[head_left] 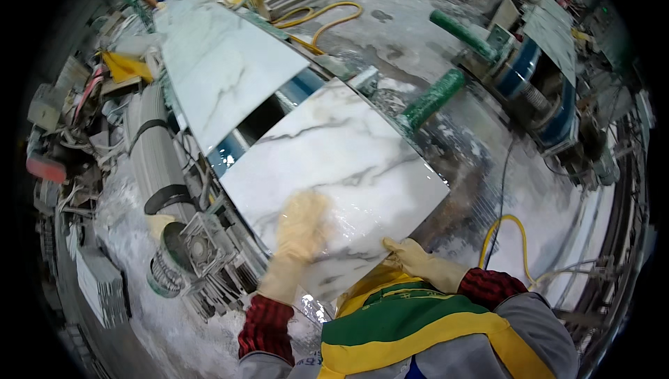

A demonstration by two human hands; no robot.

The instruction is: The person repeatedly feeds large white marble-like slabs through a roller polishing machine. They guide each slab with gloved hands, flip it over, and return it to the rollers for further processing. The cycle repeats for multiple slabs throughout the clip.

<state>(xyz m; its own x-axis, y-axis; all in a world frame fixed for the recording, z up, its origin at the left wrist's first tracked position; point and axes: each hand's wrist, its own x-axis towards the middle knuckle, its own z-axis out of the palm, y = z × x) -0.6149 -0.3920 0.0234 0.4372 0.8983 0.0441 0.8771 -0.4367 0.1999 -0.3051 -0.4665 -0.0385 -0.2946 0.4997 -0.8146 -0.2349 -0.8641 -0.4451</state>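
Observation:
A white, grey-veined marble-look slab (pixel 348 142) lies in front of me, its surface wet and glossy. My left hand (pixel 303 225), in a cream rubber glove, is over its near left part; motion blurs the fingers, and whether anything is under them is hidden. At the near right edge, my right hand (pixel 421 264), gloved alike, grips the slab with the thumb on top and the fingers out of sight below the edge. Beyond it, a second white veined slab (pixel 230 65) lies on the same blue-and-green machine bed, with a dark gap between the two.
Green rollers (pixel 435 100) stick out at the right of the bed. A thick grey ribbed hose (pixel 157 145) and a motor (pixel 198 246) flank the left side. Yellow hoses (pixel 516 222) cross the wet floor. Stacked slabs (pixel 101 285) stand at left; another machine (pixel 536 79) stands right.

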